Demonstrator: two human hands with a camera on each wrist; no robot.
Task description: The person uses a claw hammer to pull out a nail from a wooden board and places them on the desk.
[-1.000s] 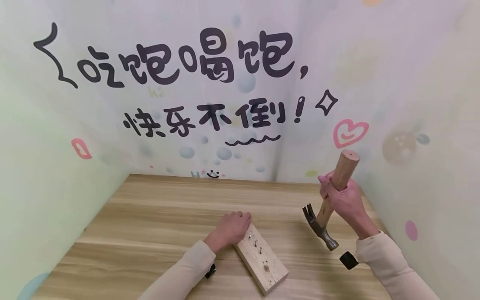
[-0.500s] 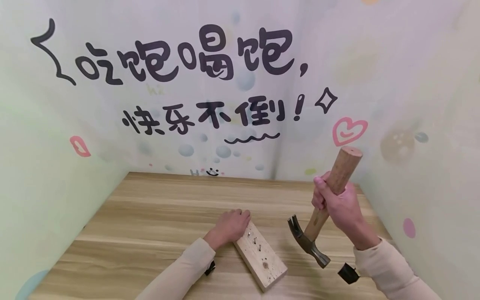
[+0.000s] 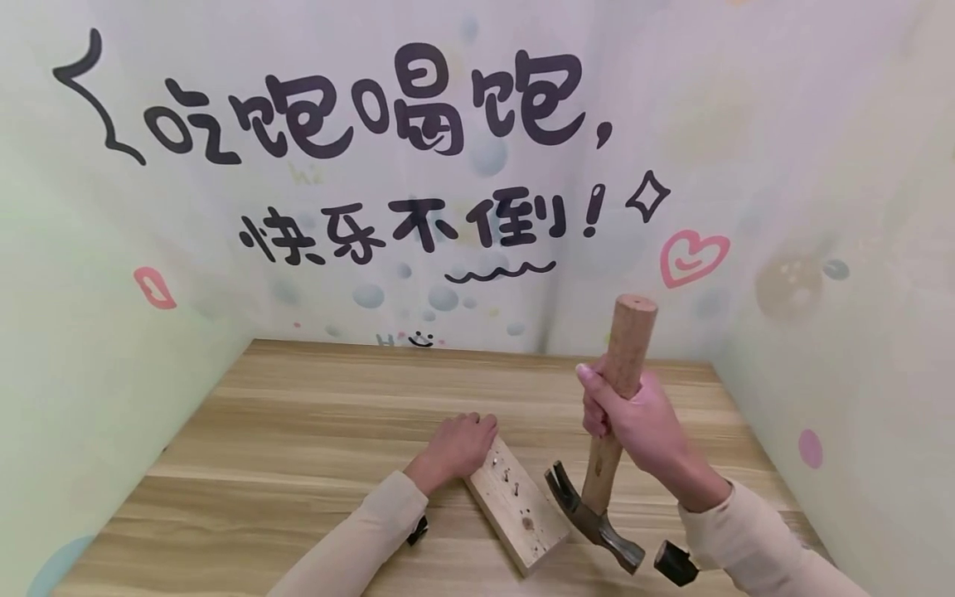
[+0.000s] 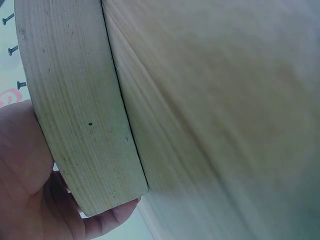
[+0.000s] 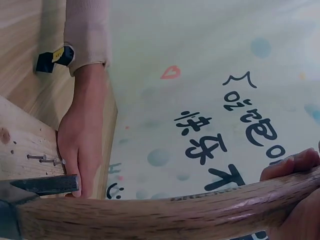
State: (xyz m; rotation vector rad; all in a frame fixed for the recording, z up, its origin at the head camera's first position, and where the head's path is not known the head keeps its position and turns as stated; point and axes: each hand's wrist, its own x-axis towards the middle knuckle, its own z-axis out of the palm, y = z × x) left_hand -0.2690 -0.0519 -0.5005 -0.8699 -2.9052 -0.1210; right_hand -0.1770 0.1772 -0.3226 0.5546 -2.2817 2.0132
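On the table lies a pale wooden block [image 3: 533, 531], with three nails [image 3: 516, 489] standing up from its top face. My left hand [image 3: 457, 448] holds the block's far end, its fingers bent round the end face in the left wrist view. My right hand [image 3: 645, 423] grips the wooden handle of a claw hammer [image 3: 600, 531] and keeps it head down, just right of the block. The hammer's claw points left towards the block, and the butt of the handle points up. In the right wrist view the handle [image 5: 150, 217] crosses the bottom of the picture.
The wood-grain table [image 3: 298, 431] meets a light wall sheet [image 3: 358, 182] printed with dark lettering at the back, with more sheeting on both sides. A small black device [image 3: 675, 564] hangs under the right sleeve, and the left cuff carries one too.
My right hand has brought the hammer left and down, from well right of the block to close beside it. My left hand and the block stay in place.
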